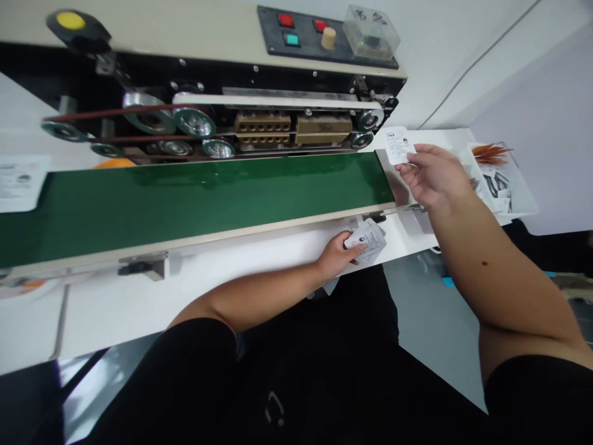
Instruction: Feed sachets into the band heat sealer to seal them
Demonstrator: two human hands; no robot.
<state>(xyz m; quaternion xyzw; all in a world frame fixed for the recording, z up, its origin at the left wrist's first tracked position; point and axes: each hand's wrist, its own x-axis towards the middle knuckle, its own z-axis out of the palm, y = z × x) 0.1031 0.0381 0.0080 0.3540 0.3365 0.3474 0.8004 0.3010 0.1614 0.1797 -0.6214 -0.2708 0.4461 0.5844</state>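
Pinched in my right hand (430, 170) is a small white printed pouch (398, 146), held up by its edge near the right end of a band sealing machine (259, 80). My left hand (337, 254) grips a few similar white pouches (367, 240), fanned a little, below the front edge of the green conveyor belt (222, 198). Another white printed pouch (21, 183) lies on the belt at the far left. The lower fingers of my left hand are partly hidden behind the pouches it holds.
Belts and wheels (194, 122) run along the machine's front. Above them sits a control panel (303, 40) with buttons and a knob. A white bin (525, 191) with orange strips and small packets stands at the right. The white table (111, 309) runs beneath the conveyor.
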